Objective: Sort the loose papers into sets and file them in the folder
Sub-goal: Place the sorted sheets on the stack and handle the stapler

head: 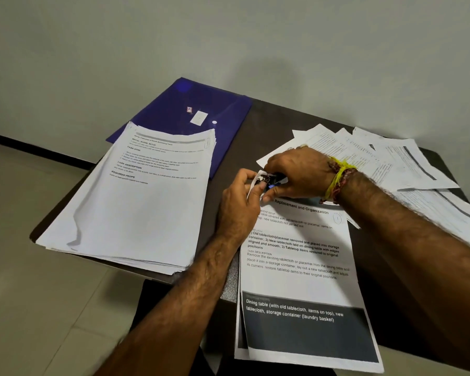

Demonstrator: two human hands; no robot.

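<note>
Blue plastic marks the folder [193, 109], which lies at the far left of the dark table [255, 131] with its near edge under a tall stack of clipped sets [136, 196], so finished work sits beside its destination. In the head view, both hands meet at the top left corner of the set in hand [298, 261], the sheets nearest the person. The left hand [239, 202] pinches that corner, apparently to keep the sheets square. The right hand [298, 169], fingers curled, grips a small black and blue fastener [273, 183], probably a stapler or clip, though it is too hidden to tell. Unsorted loose papers [391, 164] fan out at the far right, near the right wrist.
</note>
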